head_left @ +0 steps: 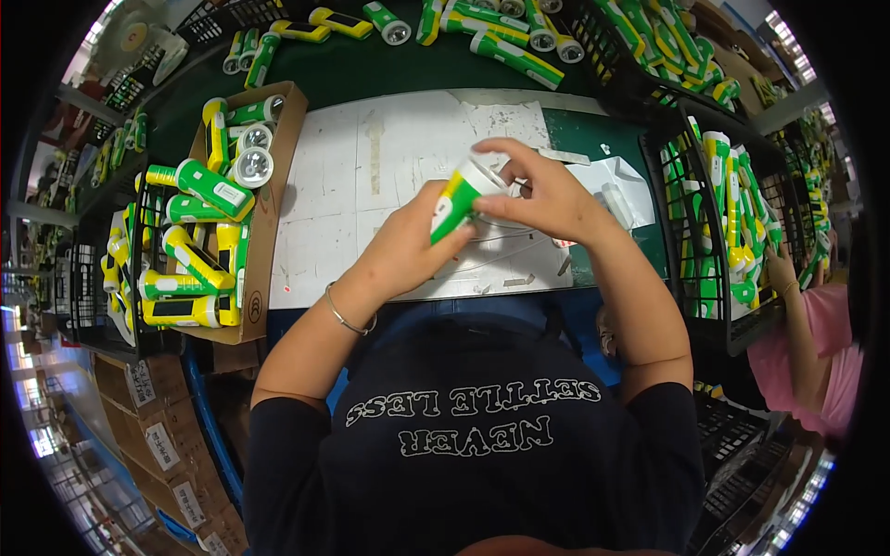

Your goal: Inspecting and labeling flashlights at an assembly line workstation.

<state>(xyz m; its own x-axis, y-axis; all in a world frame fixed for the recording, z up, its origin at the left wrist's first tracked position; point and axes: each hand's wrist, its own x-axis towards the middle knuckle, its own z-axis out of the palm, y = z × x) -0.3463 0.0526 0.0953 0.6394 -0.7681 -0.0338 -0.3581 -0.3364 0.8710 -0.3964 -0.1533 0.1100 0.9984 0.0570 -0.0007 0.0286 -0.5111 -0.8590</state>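
A green, yellow and white flashlight is held over the white work sheet, tilted with its wide white head up and to the right. My left hand is closed around the green body, thumb and fingers on either side. At the white head, my right hand grips the rim, with the thumb low and the forefinger curled over the top. My fingers partly cover the flashlight's front, so the lens does not show. A thin pale wire or cord lies on the sheet beneath my hands.
An open cardboard box of flashlights stands at left, beside a black crate. Black crates with more flashlights stand at right; a pink-sleeved person reaches there. Several flashlights lie along the far edge. A clear plastic bag lies near my right forearm.
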